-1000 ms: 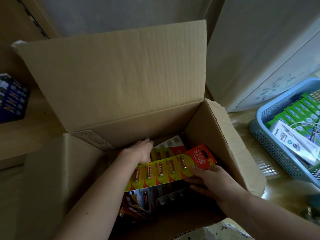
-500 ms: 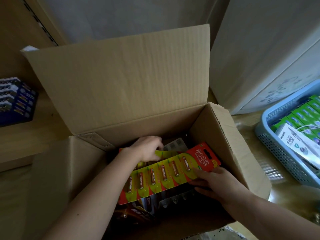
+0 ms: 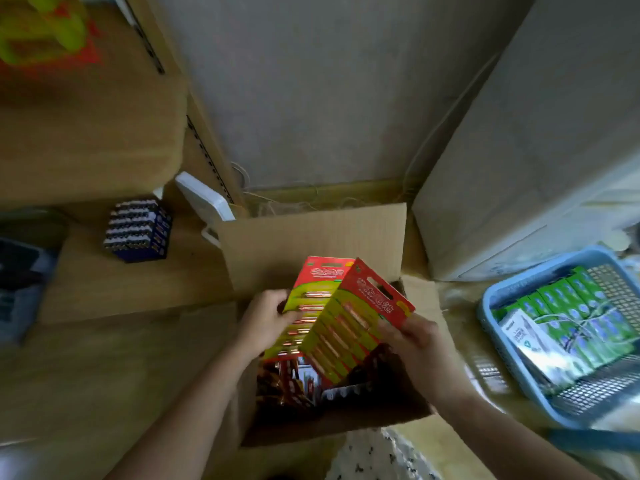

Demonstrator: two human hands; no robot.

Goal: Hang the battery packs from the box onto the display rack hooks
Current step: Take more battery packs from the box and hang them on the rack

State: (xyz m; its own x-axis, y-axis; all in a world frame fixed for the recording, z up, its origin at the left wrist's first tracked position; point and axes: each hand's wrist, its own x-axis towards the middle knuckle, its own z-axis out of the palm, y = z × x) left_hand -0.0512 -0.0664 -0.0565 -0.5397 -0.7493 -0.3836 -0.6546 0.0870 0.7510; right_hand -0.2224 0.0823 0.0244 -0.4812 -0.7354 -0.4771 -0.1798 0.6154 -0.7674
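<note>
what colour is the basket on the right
Light blue; the basket shows best in the head view.

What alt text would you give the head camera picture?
Above an open cardboard box, the left hand grips one red-and-green battery pack and the right hand grips a second battery pack overlapping it. A blue basket of green cartons sits at right.

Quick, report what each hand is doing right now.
Left hand: grips the rear battery pack by its edge.
Right hand: holds the front battery pack, tilted, above the box.
</note>
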